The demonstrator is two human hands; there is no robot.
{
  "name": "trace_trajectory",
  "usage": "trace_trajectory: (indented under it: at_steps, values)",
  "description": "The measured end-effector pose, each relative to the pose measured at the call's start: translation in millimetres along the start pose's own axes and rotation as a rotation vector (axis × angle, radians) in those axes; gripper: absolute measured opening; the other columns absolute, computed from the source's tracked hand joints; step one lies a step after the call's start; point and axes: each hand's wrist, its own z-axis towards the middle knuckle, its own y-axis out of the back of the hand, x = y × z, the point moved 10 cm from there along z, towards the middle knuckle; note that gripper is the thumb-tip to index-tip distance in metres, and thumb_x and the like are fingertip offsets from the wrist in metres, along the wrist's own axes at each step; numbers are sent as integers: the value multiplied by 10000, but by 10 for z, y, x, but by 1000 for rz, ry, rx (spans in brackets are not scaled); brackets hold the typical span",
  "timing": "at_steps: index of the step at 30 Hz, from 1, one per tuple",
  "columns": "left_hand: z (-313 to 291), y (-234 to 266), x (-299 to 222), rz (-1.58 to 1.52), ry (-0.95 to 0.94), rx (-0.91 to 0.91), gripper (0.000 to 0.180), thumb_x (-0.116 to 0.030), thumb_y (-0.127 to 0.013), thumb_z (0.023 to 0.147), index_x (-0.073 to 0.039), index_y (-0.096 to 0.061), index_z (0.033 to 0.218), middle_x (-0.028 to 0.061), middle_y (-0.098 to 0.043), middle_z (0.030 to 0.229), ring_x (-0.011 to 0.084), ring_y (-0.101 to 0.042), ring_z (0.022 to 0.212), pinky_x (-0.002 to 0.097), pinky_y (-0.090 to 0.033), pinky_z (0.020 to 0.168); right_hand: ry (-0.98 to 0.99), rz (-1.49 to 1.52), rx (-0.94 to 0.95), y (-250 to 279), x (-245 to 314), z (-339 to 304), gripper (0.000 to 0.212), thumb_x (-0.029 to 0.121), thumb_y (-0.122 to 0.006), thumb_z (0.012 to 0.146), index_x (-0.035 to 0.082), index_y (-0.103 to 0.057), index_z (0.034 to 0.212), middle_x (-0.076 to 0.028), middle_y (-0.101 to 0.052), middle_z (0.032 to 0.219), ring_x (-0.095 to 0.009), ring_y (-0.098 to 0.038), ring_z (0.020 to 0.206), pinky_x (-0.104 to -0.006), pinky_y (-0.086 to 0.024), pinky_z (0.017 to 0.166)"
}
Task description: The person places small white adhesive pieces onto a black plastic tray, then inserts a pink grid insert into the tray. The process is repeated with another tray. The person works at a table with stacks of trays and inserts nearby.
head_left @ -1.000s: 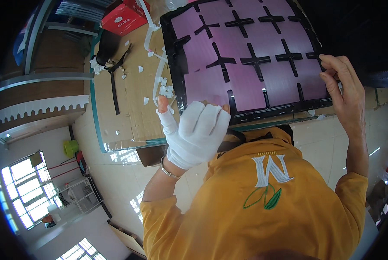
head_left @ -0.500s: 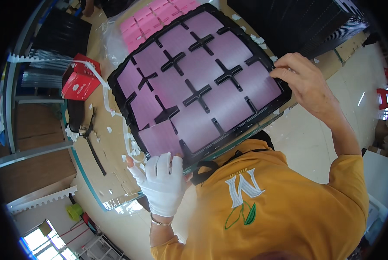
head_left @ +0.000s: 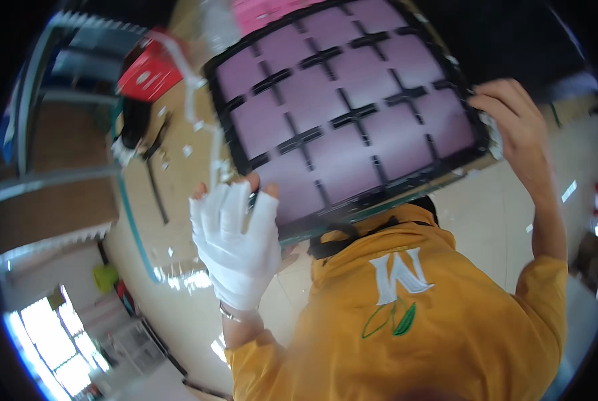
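A single black divided tray (head_left: 379, 196) with violet panels and six black crosses (head_left: 354, 117) sits at upper center, long axis rising rightward. It lies up and right of the gloved left hand (head_left: 235, 237), loosely curled at its lower-left corner, grip unclear, and left of the bare right hand (head_left: 518, 130), fingertips narrowed against the right rim, pinch blurred; neither is clearly nearer. One red box (head_left: 150, 72) occupies the cardboard-covered counter (head_left: 193, 175), upper left.

Tray (head_left: 382, 193) on the table (head_left: 186, 177) — box (head_left: 150, 72) to its left, strap (head_left: 156, 190) nearer than the box
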Motion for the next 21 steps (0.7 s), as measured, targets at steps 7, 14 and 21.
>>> trace_trajectory:
  at_steps: [7, 14, 21]
  values:
    - [16, -525, -287, -91, -202, 176, 210, -32, -677, 759, -74, -648, 963, 44, -606, 1102, 262, -589, 1051, 467, -444, 953, 276, 64, 128, -487, 333, -179, 271, 58, -599, 721, 4, -632, 985, -67, -623, 1018, -244, -579, 1017, -386, -438, 950]
    - [-211, -573, -160, 8, -198, 290, 436, -196, -734, 632, -69, -622, 1034, 28, -600, 1111, 222, -565, 1109, 493, -375, 1034, 242, -110, 238, -470, 135, -329, 236, 59, -584, 745, 3, -631, 969, -73, -602, 1017, -235, -576, 1043, -430, -398, 1033]
    - [-106, -486, -105, -155, -189, 243, 214, -45, -638, 715, -93, -633, 924, 57, -599, 980, 247, -606, 983, 485, -432, 976, 231, -74, 258, -501, 193, -125, 169, 52, -575, 734, 27, -626, 894, -68, -574, 896, -238, -582, 925, -441, -389, 1036]
